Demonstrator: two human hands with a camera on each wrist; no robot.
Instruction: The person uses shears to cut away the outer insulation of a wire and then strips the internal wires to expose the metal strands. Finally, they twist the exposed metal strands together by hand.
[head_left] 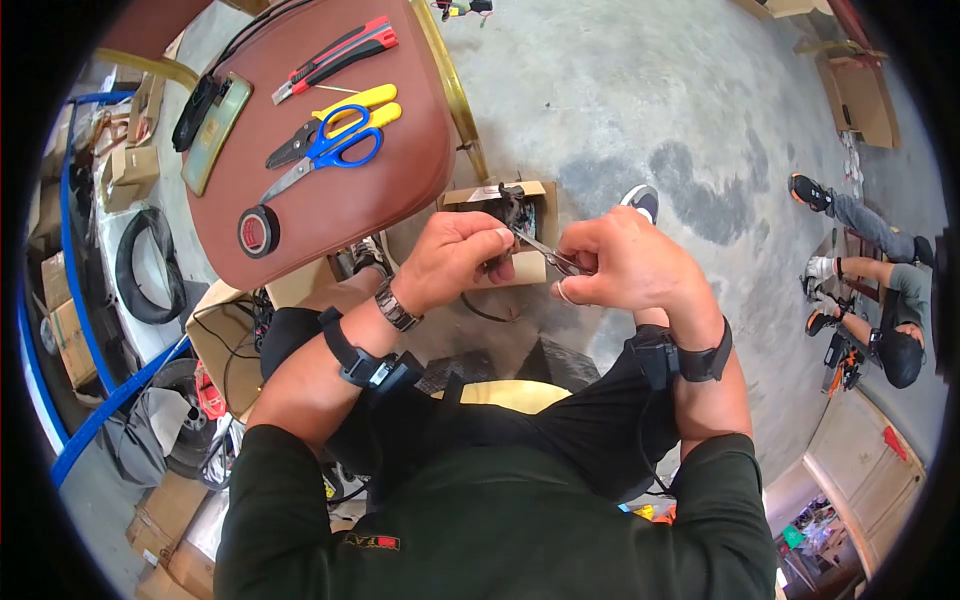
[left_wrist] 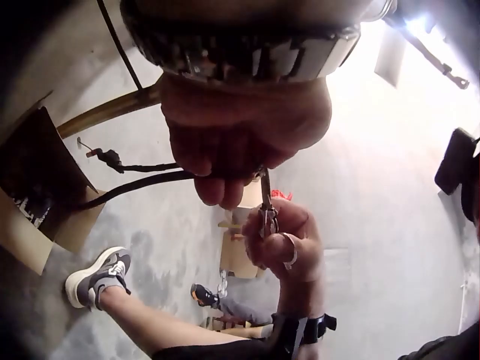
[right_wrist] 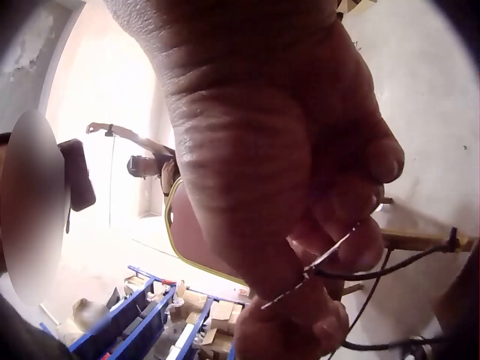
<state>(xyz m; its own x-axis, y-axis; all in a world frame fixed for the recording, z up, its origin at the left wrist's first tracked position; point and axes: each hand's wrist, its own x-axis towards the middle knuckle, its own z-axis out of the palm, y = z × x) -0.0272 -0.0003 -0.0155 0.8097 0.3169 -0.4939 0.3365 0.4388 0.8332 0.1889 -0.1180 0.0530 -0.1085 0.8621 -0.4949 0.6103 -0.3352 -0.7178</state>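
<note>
The right hand [head_left: 630,262] grips a small, shiny silver metal tool [head_left: 555,259], with its thumb and fingers curled round it. The tool's thin tip reaches up to the fingers of the left hand [head_left: 455,262]. The left hand pinches a bendy black wire [left_wrist: 142,182]. Two bits of wire stick out beside its fingers, and one goes to an open brown cardboard box [head_left: 515,271] below the hands. Next to the box is a padded reddish-brown chair seat [head_left: 400,170]. On it are a red and black cutter knife [head_left: 345,58], yellow-handled metal snips [head_left: 375,98], blue-handled metal scissors [head_left: 325,148] and a round roll of black tape [head_left: 258,231].
</note>
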